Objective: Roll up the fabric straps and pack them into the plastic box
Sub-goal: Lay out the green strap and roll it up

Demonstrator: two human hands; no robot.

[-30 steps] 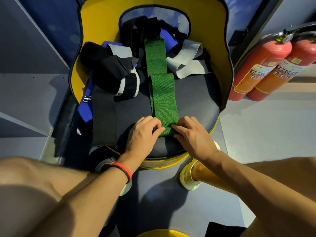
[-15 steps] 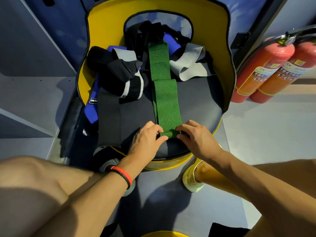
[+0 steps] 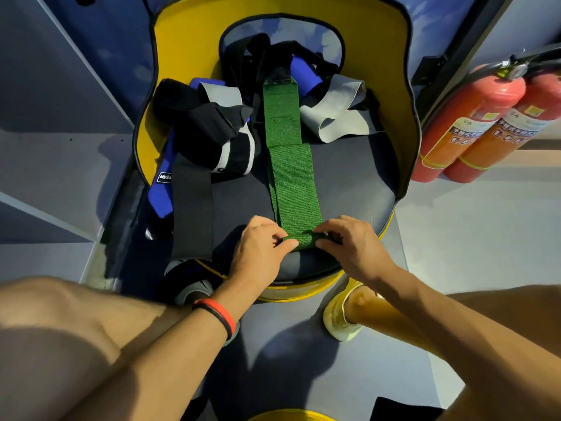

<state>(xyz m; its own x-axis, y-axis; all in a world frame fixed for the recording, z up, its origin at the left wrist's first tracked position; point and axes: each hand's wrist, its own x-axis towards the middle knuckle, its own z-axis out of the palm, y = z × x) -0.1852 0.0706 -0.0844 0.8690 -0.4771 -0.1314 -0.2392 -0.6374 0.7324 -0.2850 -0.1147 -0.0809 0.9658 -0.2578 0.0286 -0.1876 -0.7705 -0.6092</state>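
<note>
I see both hands pinching the near end of the green strap, the left hand at the left side of a small tight roll and the right hand at the right side, fingertips pressed onto the rolled part. The rest of that strap lies flat and straight, running away from me across the dark padded seat toward the chair's yellow back. Just left of it a black strap hangs over the seat's front edge, with a blue strap beside it and a bundled black and grey strap behind. A grey strap lies folded at the right rear. On my left wrist sits a red and black wristband. Two red fire extinguishers stand on the floor to the right. I cannot see any plastic box.
</note>
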